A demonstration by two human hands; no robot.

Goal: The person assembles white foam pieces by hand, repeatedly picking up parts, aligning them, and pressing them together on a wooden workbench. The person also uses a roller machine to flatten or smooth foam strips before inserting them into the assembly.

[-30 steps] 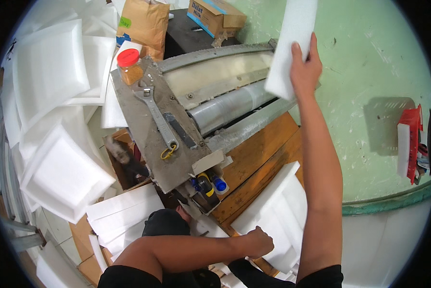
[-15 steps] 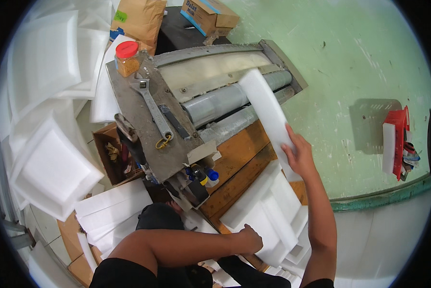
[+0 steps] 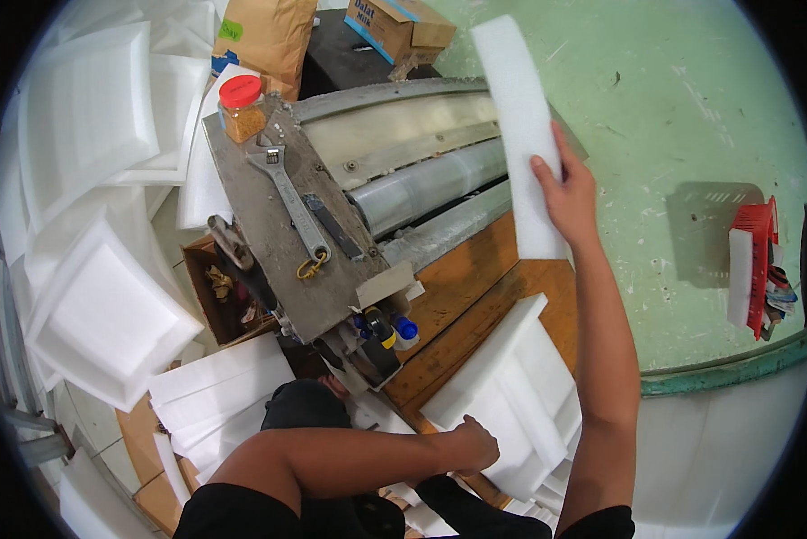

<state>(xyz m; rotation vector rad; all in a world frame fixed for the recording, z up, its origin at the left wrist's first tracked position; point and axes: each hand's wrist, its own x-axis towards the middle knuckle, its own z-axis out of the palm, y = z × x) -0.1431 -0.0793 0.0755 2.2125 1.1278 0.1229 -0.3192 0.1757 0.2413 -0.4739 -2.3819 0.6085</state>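
My right hand (image 3: 570,193) grips a long white foam strip (image 3: 522,117) along its right edge, thumb on the near face. Held up tilted, the strip overlaps the right end of a metal roller (image 3: 430,180) on the grey machine. Lower down, my left hand (image 3: 473,446) is closed, its fingers curled under and mostly hidden. It lies at the left side of a white foam tray (image 3: 453,386) with raised foam walls. Whether it holds the tray's edge or something small cannot be made out.
An adjustable wrench (image 3: 288,199) and a red-lidded jar (image 3: 243,110) rest on the machine's metal plate (image 3: 282,292). Foam trays (image 3: 116,314) are piled at left. Wooden boards (image 3: 475,296) lie beneath the work. A red basket (image 3: 758,260) hangs on the green wall.
My right hand has raised the foam strip up and slightly right, turning it more upright. My left hand has stayed by the foam tray. The whole view has shifted slightly.
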